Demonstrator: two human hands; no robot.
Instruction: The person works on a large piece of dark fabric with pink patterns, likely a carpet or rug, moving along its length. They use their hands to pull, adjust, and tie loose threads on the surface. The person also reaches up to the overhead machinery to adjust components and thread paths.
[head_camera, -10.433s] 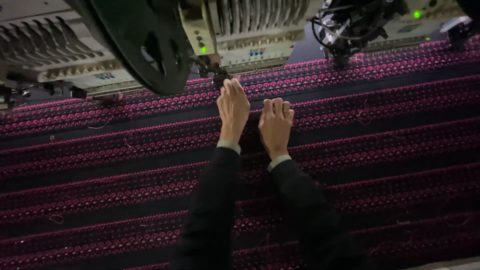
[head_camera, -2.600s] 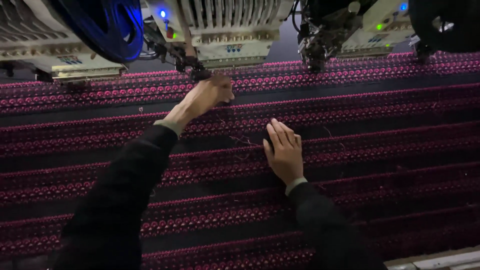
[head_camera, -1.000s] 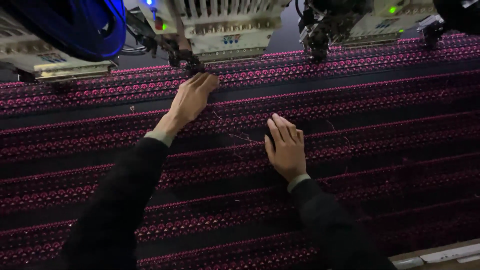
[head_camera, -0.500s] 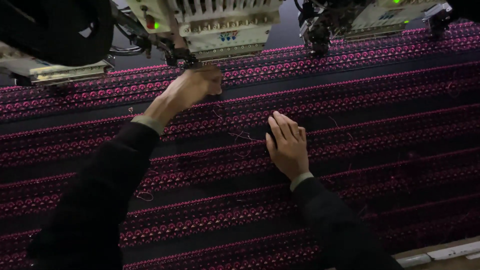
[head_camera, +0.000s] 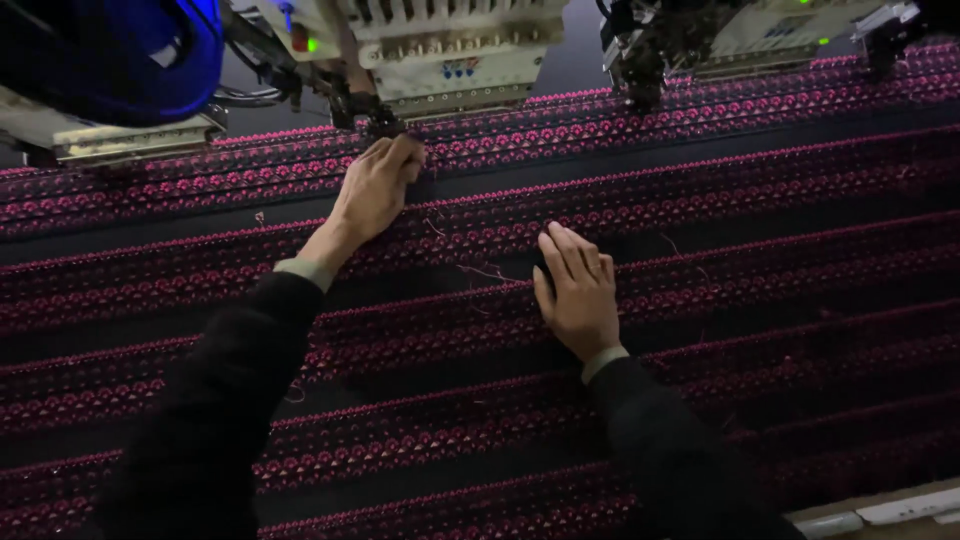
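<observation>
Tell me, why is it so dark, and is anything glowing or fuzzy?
Head view: dim overall, dark fabric swallows light; small green lamp glows on the machine head; blue reel looks smeared; left hand and right hand stay fairly sharp.

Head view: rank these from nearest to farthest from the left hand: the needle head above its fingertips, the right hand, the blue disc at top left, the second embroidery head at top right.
From the left hand:
1. Needle head, just above its fingertips.
2. Right hand, lower right, flat on the dark patterned fabric.
3. Blue disc and second embroidery head, on opposite sides: too close to call.
</observation>
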